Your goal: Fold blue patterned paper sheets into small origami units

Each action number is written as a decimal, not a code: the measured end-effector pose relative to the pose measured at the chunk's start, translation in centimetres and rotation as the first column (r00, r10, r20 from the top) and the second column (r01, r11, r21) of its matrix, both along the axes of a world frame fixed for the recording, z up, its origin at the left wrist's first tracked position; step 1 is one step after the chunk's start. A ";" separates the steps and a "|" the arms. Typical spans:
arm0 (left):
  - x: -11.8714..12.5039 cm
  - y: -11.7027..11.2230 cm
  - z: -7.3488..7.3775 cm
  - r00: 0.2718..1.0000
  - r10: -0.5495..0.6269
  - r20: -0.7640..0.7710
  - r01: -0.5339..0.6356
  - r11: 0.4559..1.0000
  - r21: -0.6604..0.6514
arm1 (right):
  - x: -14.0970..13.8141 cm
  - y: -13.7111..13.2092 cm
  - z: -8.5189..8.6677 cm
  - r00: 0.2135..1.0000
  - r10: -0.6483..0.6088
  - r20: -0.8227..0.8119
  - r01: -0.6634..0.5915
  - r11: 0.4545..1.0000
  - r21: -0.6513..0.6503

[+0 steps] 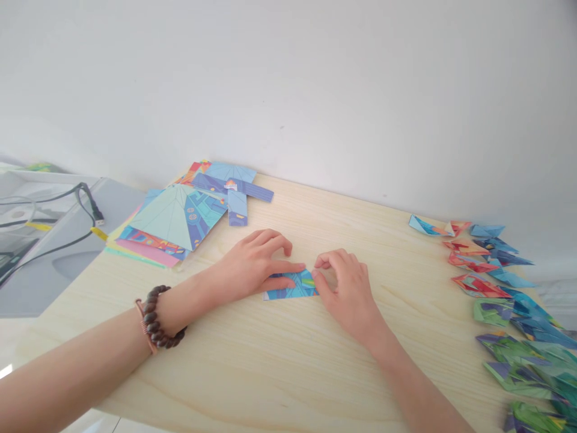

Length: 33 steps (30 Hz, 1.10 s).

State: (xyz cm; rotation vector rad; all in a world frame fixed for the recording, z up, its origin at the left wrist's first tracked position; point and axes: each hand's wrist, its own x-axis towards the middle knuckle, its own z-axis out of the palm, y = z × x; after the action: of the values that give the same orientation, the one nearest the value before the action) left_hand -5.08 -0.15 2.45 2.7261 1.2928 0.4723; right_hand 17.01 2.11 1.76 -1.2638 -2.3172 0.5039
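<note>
A small blue patterned paper (293,285), folded into a strip, lies flat on the pale wooden table (279,373). My left hand (255,261) rests on its left part, fingers curled and fingertips pressing the paper down. My right hand (345,288) covers its right end, fingers bent and pinching the paper's edge. A dark bead bracelet (157,319) sits on my left wrist.
A stack of coloured patterned paper sheets (180,219) lies at the back left of the table. Several folded paper pieces (500,282) run in a row along the right edge. Left of the table, cables (85,207) lie on a grey surface. A white wall stands behind.
</note>
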 end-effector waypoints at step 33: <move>0.2 -0.1 -0.1 0.999 0.039 0.007 -0.038 0.999 -0.035 | -0.4 -0.6 0.2 0.997 -0.081 0.021 0.082 0.994 -0.068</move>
State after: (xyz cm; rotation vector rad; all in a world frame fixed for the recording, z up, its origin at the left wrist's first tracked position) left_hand -4.88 -0.23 2.40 2.6729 1.3409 0.4586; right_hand 16.61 1.55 1.94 -1.3942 -2.2703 0.5504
